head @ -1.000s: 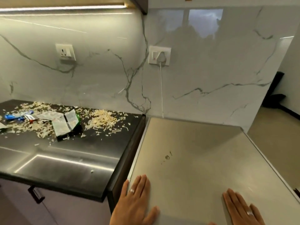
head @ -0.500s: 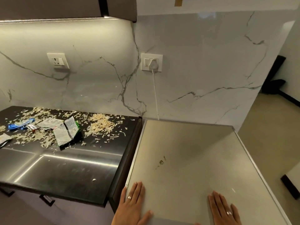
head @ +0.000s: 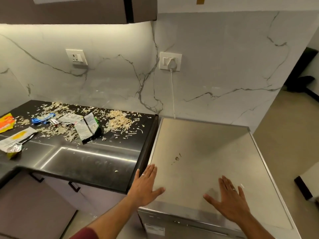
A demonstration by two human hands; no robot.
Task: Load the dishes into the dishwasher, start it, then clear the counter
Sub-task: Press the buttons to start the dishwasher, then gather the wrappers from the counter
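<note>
Head view | both hands flat, fingers straight: left hand, right hand | dishwasher

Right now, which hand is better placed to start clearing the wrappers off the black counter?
Probably the left hand. It rests open at the dishwasher top's left edge, right beside the counter holding the wrappers. The right hand lies farther away.

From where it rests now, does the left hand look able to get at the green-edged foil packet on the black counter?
Probably yes. The left hand lies flat on the steel dishwasher top, holding nothing, and the glossy black counter between it and the green-edged foil packet carries only loose shavings.
</note>
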